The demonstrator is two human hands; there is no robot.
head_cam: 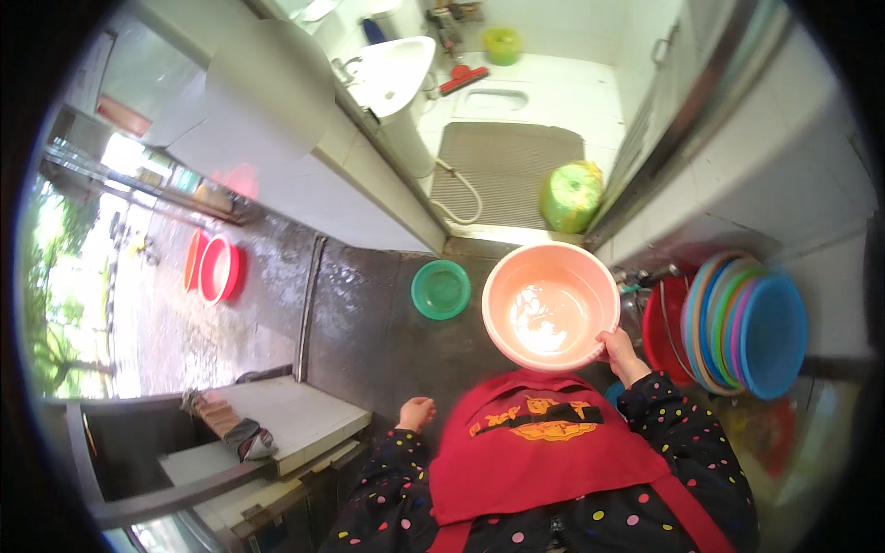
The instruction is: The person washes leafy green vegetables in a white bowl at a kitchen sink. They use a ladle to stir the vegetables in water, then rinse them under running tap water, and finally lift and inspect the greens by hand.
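My right hand point(620, 354) grips the rim of a pale pink plastic basin point(498, 325) at its lower right. The basin is held level in front of my red apron point(539, 470). Bright reflections inside it look like clear water. My left hand point(417, 413) hangs beside the apron with its fingers curled and nothing seen in it. A small green plastic basin point(441, 290) sits on the dark floor, left of the pink one and apart from both hands.
Nested colourful basins point(774, 335) and a red bucket point(664, 332) stand at right. Ahead, a raised doorway leads to a washroom with a pedestal sink point(401, 69), a ribbed mat point(505, 166) and a green bag-covered bin point(574, 197). Red basins point(220, 269) lie left; a tiled counter point(311, 415) is lower left.
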